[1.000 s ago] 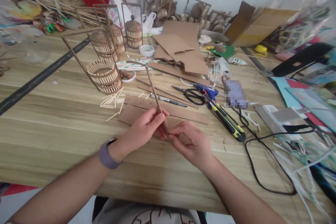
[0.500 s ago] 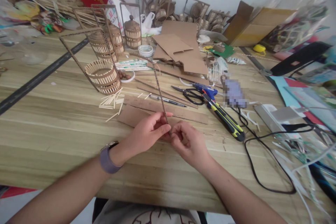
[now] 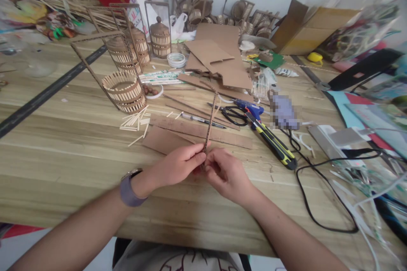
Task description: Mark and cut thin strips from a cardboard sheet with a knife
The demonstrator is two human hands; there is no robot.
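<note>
A thin cardboard strip stands up from between my hands, its corrugated edge showing and its far end bent. My left hand pinches it near the lower end between thumb and fingers. Right beside it, my right hand is closed with fingertips pinched at the strip's bottom end; that end is mostly hidden. Under and beyond the hands lie flat cardboard pieces. Farther left stands a small basket of pale sticks and cardboard bands with a tall handle.
Scissors, a blue glue gun and a yellow-black utility knife lie right of the strip. A black cable loops at the right. Short sticks, a pen and a tape roll lie beyond; lidded baskets stand behind.
The strip's upper part has swung to the right and its far end now appears lower and bent over. Both hands stay almost in place, still gripping its lower end.
</note>
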